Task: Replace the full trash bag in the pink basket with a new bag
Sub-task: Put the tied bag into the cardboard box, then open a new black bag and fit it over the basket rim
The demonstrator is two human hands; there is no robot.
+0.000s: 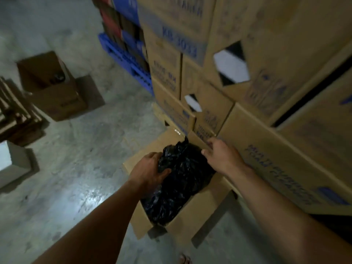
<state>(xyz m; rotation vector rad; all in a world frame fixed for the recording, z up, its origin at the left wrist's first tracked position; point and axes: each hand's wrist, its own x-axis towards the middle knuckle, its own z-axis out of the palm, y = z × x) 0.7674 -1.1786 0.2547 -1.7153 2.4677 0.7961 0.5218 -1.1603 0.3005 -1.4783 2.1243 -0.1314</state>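
Black trash bag [183,174] fills an open cardboard box [182,223]. The left hand [150,168] grips its side. The right hand [221,157] curls at its top edge, its hold unclear. The bag's bottom is hidden.

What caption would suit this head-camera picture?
Left hand grips a black trash bag inside an open cardboard box, right hand beside it.

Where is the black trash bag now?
In the head view, low at centre: the black trash bag lies inside an open cardboard box, between the left hand and right hand, left of the stacked cartons.
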